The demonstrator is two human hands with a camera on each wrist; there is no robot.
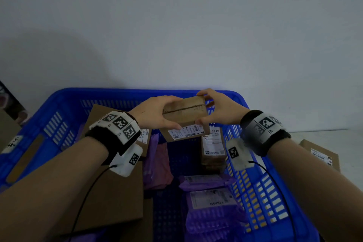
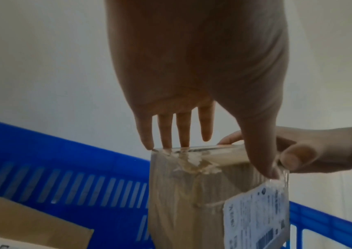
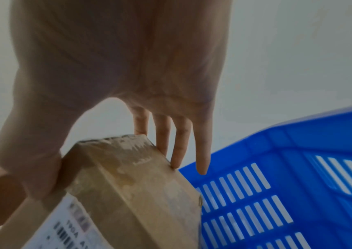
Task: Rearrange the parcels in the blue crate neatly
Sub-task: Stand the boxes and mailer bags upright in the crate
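A small brown cardboard parcel (image 1: 185,116) (image 2: 192,198) (image 3: 132,188) with a white shipping label hangs in the air above the far half of the blue crate (image 1: 64,108). My left hand (image 1: 155,112) (image 2: 192,139) grips its left end, thumb in front and fingers behind. My right hand (image 1: 218,108) (image 3: 115,161) grips its right end the same way. Inside the crate lie flat brown boxes (image 1: 115,192) on the left, purple mailer bags (image 1: 212,208) at the front right and a stack of small brown parcels (image 1: 213,149) by the right wall.
A white wall stands right behind the crate. Another labelled brown parcel (image 1: 322,153) lies outside the crate on the right. A brown box with a handwritten label (image 1: 10,139) sits outside at the left edge.
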